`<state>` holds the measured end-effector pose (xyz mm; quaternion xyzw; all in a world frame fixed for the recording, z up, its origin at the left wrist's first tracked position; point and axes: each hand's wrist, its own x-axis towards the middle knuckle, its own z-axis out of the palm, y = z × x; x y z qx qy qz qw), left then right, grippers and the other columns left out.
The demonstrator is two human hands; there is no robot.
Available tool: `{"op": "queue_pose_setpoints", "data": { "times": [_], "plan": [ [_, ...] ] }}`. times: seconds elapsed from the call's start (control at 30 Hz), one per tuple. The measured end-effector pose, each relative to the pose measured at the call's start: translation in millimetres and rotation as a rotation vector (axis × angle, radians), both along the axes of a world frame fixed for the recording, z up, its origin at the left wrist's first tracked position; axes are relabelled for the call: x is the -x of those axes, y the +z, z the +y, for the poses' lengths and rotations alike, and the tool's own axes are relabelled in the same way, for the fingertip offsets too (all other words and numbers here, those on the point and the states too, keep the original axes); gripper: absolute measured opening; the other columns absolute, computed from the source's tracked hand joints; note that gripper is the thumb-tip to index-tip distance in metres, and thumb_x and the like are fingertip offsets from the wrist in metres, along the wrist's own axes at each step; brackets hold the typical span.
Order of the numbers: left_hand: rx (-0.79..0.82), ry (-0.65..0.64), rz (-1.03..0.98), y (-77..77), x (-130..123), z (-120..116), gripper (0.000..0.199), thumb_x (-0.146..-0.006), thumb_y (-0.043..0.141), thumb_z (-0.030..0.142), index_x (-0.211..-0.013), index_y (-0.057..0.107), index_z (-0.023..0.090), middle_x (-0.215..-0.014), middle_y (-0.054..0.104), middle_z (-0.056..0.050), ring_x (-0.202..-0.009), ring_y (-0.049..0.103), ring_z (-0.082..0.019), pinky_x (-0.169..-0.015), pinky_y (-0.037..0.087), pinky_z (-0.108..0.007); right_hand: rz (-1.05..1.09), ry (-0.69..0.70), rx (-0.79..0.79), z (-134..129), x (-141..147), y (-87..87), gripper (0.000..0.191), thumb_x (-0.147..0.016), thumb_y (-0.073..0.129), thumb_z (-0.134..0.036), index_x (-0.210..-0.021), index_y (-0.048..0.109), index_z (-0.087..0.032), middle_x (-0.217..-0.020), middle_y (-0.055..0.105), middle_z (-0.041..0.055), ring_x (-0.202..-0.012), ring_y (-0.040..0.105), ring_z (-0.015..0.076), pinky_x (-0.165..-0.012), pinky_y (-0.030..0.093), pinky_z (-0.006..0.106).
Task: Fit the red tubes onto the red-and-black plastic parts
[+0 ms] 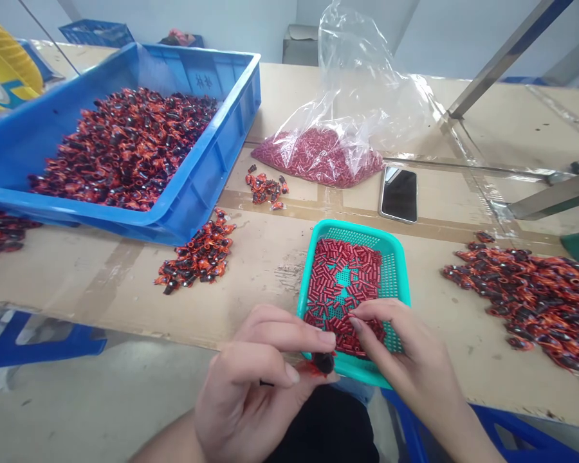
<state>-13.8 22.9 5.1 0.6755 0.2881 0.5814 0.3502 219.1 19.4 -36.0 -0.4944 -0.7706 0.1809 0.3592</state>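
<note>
My left hand is closed in front of the table edge, pinching a small black-and-orange part between thumb and fingers. Over a green plastic basket, my right hand has its thumb and index fingertip together. Whether a tube is between those tips cannot be told against the red behind them. Short dark-red tubes cover much of the basket's bottom, with bare mesh showing in the middle.
A blue crate at the left holds many black-and-orange parts. Loose piles of them lie beside it and at the right. A clear bag of red tubes and a phone lie behind the basket. Metal posts stand at the right.
</note>
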Motion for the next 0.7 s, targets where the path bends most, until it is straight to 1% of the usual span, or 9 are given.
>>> {"op": "queue_pose_setpoints", "data": {
  "times": [0.1,0.3,0.4,0.47,0.57,0.63,0.7],
  "plan": [
    [-0.019,0.010,0.029,0.2,1,1,0.037,-0.087,0.078,-0.006,-0.095,0.051,0.018,-0.108,0.081,-0.001,-0.097,0.078,-0.013,-0.096,0.063,-0.024,-0.003,0.000,-0.008,0,0,-0.3,0.006,-0.104,0.060,-0.018,-0.105,0.063,-0.022,-0.097,0.070,-0.0002,-0.090,0.066,0.0126,-0.081,0.051,0.025],
    [-0.040,0.028,0.043,-0.4,-1,0,0.034,-0.091,0.074,-0.004,-0.096,0.050,0.019,-0.108,0.079,-0.003,-0.099,0.076,-0.013,-0.093,0.064,-0.024,-0.016,0.007,-0.012,1,0,-1.3,0.005,-0.104,0.060,-0.018,-0.104,0.063,-0.022,-0.097,0.070,-0.0003,-0.089,0.067,0.0123,-0.081,0.051,0.024],
    [-0.011,0.032,0.050,-8.4,-3,-1,0.033,-0.092,0.073,-0.002,-0.099,0.050,0.021,-0.111,0.077,-0.003,-0.099,0.075,-0.013,-0.091,0.063,-0.025,-0.014,0.008,-0.026,2,0,-1.5,0.005,-0.104,0.060,-0.018,-0.104,0.063,-0.022,-0.097,0.070,-0.0006,-0.089,0.067,0.0122,-0.081,0.051,0.024],
    [0.042,0.071,0.067,-17.2,-1,4,0.030,-0.094,0.073,0.003,-0.104,0.052,0.022,-0.113,0.075,-0.003,-0.101,0.074,-0.014,-0.091,0.062,-0.026,-0.012,0.008,-0.036,2,0,-1.9,0.005,-0.105,0.060,-0.018,-0.104,0.063,-0.023,-0.097,0.071,-0.0007,-0.089,0.067,0.0122,-0.081,0.051,0.023],
    [0.073,0.222,0.224,-29.9,8,25,0.022,-0.097,0.072,0.015,-0.106,0.053,0.023,-0.110,0.072,-0.004,-0.101,0.073,-0.016,-0.087,0.060,-0.028,-0.010,0.005,-0.037,2,-1,-2.8,0.005,-0.105,0.060,-0.021,-0.103,0.064,-0.023,-0.096,0.071,-0.0004,-0.089,0.068,0.0128,-0.081,0.052,0.023],
    [0.047,0.309,0.377,-34.6,20,52,0.018,-0.097,0.072,0.019,-0.102,0.054,0.022,-0.103,0.072,-0.003,-0.095,0.072,-0.017,-0.082,0.058,-0.029,-0.006,0.003,-0.044,1,-1,-3.6,0.006,-0.106,0.059,-0.023,-0.102,0.064,-0.023,-0.096,0.071,-0.0001,-0.088,0.069,0.0131,-0.080,0.053,0.023],
    [0.032,0.340,0.479,-35.8,33,86,0.017,-0.094,0.073,0.015,-0.099,0.058,0.021,-0.095,0.071,-0.002,-0.085,0.069,-0.016,-0.077,0.054,-0.029,-0.004,0.001,-0.055,1,-2,-4.4,0.007,-0.106,0.059,-0.025,-0.102,0.064,-0.023,-0.095,0.071,0.0000,-0.087,0.069,0.0132,-0.079,0.053,0.023]
  ]
}}
